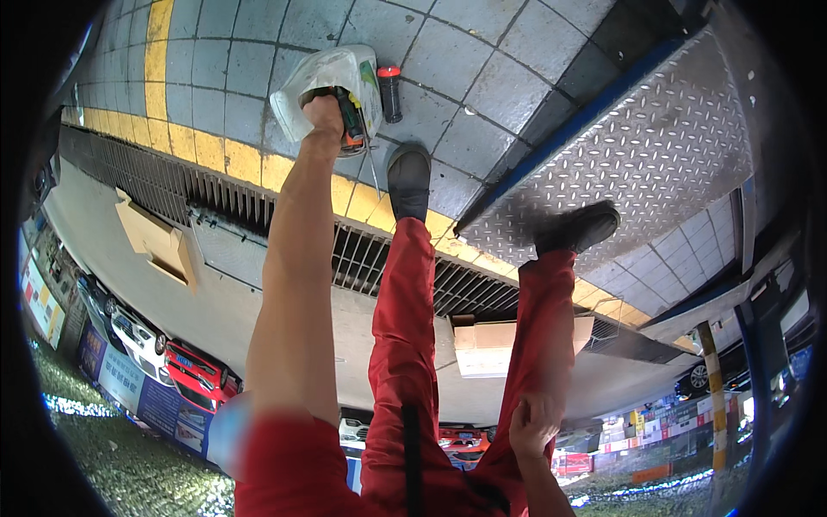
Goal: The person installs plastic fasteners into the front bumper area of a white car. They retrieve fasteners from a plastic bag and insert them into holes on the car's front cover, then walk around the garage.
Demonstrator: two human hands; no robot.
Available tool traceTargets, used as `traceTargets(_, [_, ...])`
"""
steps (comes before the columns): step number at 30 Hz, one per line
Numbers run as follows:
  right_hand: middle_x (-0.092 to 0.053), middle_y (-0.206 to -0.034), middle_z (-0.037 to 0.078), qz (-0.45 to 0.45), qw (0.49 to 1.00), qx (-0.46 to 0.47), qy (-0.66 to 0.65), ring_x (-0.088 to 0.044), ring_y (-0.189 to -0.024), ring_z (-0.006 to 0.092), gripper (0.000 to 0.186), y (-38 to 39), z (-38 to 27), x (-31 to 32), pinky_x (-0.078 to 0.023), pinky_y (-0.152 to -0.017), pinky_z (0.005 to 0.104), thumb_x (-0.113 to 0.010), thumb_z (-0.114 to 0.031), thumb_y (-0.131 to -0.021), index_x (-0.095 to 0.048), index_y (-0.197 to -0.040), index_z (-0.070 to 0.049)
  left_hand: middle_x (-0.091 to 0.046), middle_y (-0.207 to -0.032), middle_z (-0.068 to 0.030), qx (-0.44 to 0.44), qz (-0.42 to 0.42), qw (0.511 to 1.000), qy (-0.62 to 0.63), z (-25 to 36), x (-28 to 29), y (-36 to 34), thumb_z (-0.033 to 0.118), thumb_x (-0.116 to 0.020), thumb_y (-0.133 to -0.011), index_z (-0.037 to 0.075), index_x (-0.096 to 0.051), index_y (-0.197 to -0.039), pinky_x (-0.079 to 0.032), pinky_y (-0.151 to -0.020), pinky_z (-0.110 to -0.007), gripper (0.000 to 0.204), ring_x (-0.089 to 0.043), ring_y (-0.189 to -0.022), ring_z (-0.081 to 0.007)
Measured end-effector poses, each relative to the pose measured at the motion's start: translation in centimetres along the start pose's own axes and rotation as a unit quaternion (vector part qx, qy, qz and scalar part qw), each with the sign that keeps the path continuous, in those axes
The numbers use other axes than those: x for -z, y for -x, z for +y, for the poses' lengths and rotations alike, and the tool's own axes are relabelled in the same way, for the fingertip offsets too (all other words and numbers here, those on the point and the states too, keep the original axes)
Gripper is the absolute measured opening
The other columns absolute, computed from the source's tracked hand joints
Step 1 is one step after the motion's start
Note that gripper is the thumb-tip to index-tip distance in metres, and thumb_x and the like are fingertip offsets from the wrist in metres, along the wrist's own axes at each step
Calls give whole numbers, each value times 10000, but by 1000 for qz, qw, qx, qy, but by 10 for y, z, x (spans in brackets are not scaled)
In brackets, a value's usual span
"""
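Note:
My left hand (323,114) reaches down into a white plastic bag (297,82) on the tiled floor; its fingers are hidden inside. Beside the hand, dark green and orange tool parts (351,121) show in the bag's mouth, their kind unclear. A thin metal rod (373,168) sticks out of the bag towards my left shoe. Just right of the bag is a black flashlight (390,95) with a red end, not touched by either hand. My right hand (532,422) hangs in front of my right leg, fingers curled in, with nothing visible in them.
A raised diamond-plate metal ramp (637,155) with a blue edge lies at the right, under my right shoe (581,228). A drain grate (362,258) runs behind the yellow tile strip. Flattened cardboard (155,237) and a cardboard box (482,345) lie beyond it. Parked cars stand farther off.

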State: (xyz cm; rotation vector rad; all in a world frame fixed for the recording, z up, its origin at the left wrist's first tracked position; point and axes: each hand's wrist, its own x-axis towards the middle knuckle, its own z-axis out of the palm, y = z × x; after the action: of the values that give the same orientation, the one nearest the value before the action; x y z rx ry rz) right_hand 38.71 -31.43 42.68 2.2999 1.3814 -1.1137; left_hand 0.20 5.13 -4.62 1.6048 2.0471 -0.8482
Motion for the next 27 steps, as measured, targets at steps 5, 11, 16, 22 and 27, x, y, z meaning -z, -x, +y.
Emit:
traceTargets(5, [-675, -894, 54, 57, 998, 28, 12, -643, -798, 299, 113, -7, -8, 11, -456, -692, 443, -669, -91, -797, -688, -900, -132, -733, -1054, -213, -53, -6, 999, 6, -27, 37, 81, 244, -601, -954, 37, -698, -1046, -572, -817, -527, 246, -708, -1003, -410])
traceTargets(11, [-670, -882, 52, 131, 989, 60, -40, -647, -796, 286, 78, -7, -4, 14, -461, -687, 436, -651, -101, -832, -681, -894, -137, -749, -919, -123, -74, -156, 941, 292, -40, 183, 247, 354, -639, -994, -30, -662, -1093, -540, -581, -291, 397, -737, -734, -167])
traceTargets(16, [-686, -929, 94, 111, 978, -7, -176, -661, -815, 314, 110, 7, 15, 13, -509, -744, 433, -664, -132, -867, -706, -967, -116, -738, -1147, -106, -55, -294, 746, 595, 9, 338, 393, 308, -583, -1052, -14, -595, -1263, -529, -555, -227, 386, -704, -745, -117])
traceTargets(22, [-693, -849, 33, 124, 839, -153, -507, -637, -761, 108, 149, 27, 47, 60, -518, -702, 273, -644, -126, -947, -706, -1039, -25, -755, -1098, -98, -158, -336, 667, 646, 87, 499, 522, 298, -591, -1051, 49, -652, -1216, -472, -551, -230, 305, -679, -671, -109])
traceTargets(27, [-709, -876, 43, 172, 783, -141, -580, -648, -792, 111, 176, 50, 109, 106, -529, -729, 287, -645, -156, -952, -704, -1039, -16, -744, -1117, -122, -285, -306, 697, 583, 160, 581, 603, 259, -615, -1041, 37, -647, -1226, -498, -575, -246, 291, -675, -689, -123])
